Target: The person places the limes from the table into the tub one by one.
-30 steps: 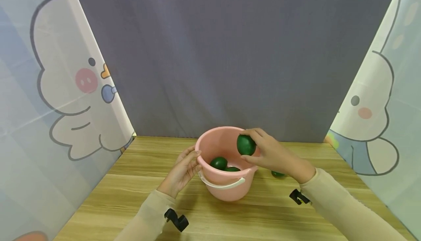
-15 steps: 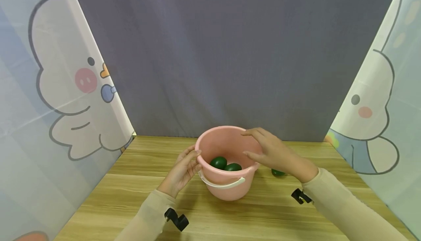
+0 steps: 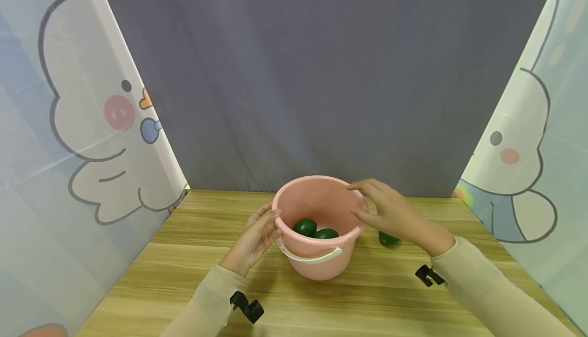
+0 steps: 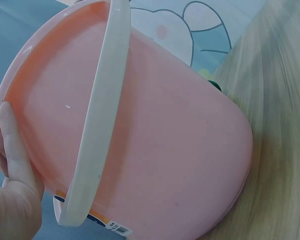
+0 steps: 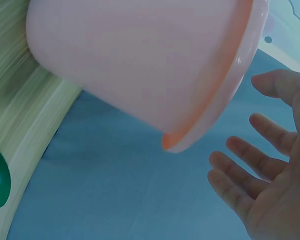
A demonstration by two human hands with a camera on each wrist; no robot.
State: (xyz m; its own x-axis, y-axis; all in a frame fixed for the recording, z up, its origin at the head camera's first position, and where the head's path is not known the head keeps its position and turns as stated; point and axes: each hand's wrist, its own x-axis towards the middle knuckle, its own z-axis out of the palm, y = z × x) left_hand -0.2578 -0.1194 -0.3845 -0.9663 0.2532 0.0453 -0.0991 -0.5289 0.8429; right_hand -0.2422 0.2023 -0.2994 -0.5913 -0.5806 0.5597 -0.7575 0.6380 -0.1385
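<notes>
Bucket [image 3: 317,255], pink, stands mid-table [image 3: 184,270] with two green balls [image 3: 305,226] inside. At its 9 o'clock the left hand [image 3: 252,240] rests straight fingers [image 4: 12,145] on the rim. At 3 o'clock the right hand [image 3: 392,214] hovers by the rim, fingers [image 5: 250,160] spread and relaxed, grasping nothing. Another ball [image 3: 388,238] lies just behind that hand.

pink bucket [image 3: 317,255] | white handle [image 3: 312,258] | dark green balls [image 3: 305,227] | light wood-grain table [image 3: 193,275] | grey curtain [image 3: 312,71]
</notes>
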